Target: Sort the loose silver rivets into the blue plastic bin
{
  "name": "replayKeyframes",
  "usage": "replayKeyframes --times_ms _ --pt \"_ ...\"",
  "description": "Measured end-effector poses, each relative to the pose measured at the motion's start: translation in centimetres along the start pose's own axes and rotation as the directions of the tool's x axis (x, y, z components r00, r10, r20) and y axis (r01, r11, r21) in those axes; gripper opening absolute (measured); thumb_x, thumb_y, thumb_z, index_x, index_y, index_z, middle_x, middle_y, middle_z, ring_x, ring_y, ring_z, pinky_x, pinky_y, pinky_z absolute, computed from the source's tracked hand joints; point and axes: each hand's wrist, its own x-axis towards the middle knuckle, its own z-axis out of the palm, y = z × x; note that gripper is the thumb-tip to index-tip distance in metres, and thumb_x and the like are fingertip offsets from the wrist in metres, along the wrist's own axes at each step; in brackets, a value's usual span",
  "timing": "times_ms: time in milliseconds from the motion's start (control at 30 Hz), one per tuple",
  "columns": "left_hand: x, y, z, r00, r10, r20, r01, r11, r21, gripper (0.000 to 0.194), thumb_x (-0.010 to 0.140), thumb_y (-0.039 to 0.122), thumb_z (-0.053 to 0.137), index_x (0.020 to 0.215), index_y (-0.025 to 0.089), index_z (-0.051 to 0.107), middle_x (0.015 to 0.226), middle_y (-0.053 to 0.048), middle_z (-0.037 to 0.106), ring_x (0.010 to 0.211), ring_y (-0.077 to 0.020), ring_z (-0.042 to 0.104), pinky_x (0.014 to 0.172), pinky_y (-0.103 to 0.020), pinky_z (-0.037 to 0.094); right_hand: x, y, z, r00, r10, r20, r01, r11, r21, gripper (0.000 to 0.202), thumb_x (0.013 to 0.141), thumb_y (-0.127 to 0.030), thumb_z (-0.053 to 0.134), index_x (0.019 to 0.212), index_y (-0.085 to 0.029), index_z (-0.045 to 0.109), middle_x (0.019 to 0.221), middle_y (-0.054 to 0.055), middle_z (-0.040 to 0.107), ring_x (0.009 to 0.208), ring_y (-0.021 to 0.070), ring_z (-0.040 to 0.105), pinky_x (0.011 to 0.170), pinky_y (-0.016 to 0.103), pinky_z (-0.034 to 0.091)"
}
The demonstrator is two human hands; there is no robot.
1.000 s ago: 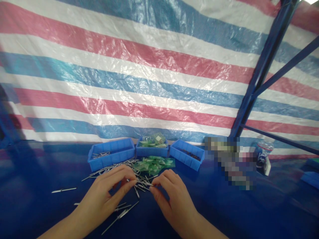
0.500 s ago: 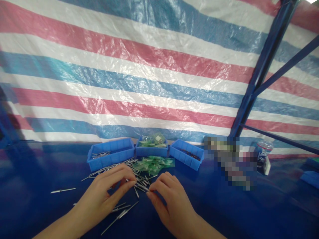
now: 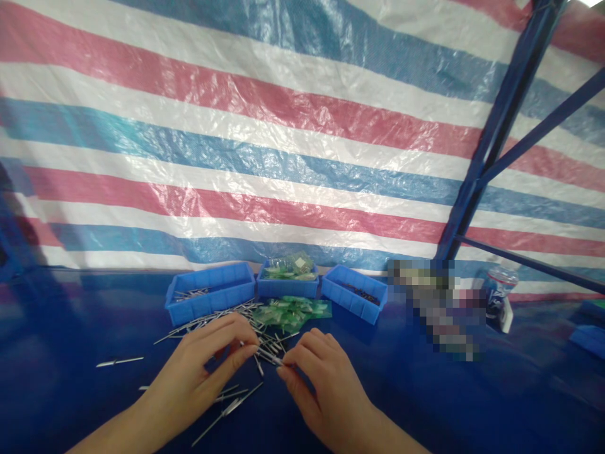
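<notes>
A thin silver metal pin (image 3: 270, 358), shaped like a blind rivet with a thicker part, spans the gap between my two hands. My left hand (image 3: 215, 356) is closed, its thumb and index finger pinching the pin's left end. The right end sits between the thumb and fingertips of my right hand (image 3: 319, 372), also closed. Behind and under the fingers lies a loose pile of similar silver pins (image 3: 271, 342); my left hand hides part of it. Below my left hand, a few more pins (image 3: 231, 407) rest on the blue table (image 3: 293, 422).
Three blue trays stand behind the pile: a left tray (image 3: 212, 302) with pins, a middle tray (image 3: 288, 289) with green packets, a right tray (image 3: 354, 302) with small dark parts. Green plastic packets (image 3: 293, 312) lie in front. A bottle (image 3: 498, 290) stands right; a lone pin (image 3: 120, 362) lies left.
Almost nothing differs: both hands keep their pinch on the pin, with at most a tiny shift of the fingers. The trays, packets and loose pins are where they were.
</notes>
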Motion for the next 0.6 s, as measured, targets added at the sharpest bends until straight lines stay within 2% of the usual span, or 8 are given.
replayKeyframes --times_ms 200,433,600 --pt "-0.08 0.58 0.54 0.999 0.007 0.031 -0.006 1.000 -0.029 0.015 0.092 0.021 0.054 0.079 0.024 0.060 0.075 0.006 0.060 0.067 -0.0079 0.057 0.063 -0.014 0.042 0.25 -0.15 -0.57 0.991 0.031 -0.132 -0.034 0.999 -0.015 0.010 0.091 -0.015 0.055 0.082 -0.018 0.057 0.079 -0.001 0.061 0.074 0.0136 0.052 0.068 0.027 0.032" --pt "0.05 0.06 0.37 1.000 0.012 -0.009 -0.012 1.000 0.007 0.011 0.092 0.021 0.054 0.084 0.024 0.059 0.079 0.006 0.061 0.073 -0.0091 0.058 0.069 -0.015 0.044 0.08 -0.03 -0.14 1.000 0.017 -0.007 -0.017 0.999 -0.034 0.010 0.090 -0.016 0.057 0.080 -0.019 0.058 0.077 -0.001 0.061 0.073 0.0139 0.052 0.069 0.027 0.031" --pt "-0.24 0.37 0.50 0.999 0.024 0.043 -0.024 1.000 0.007 0.014 0.093 0.019 0.052 0.081 0.023 0.059 0.076 0.005 0.059 0.069 -0.0093 0.058 0.065 -0.017 0.043 0.23 -0.11 -0.59 0.995 0.066 -0.081 -0.069 0.997 -0.034 0.011 0.091 -0.015 0.055 0.081 -0.019 0.057 0.079 0.000 0.062 0.073 0.0142 0.052 0.071 0.027 0.032"
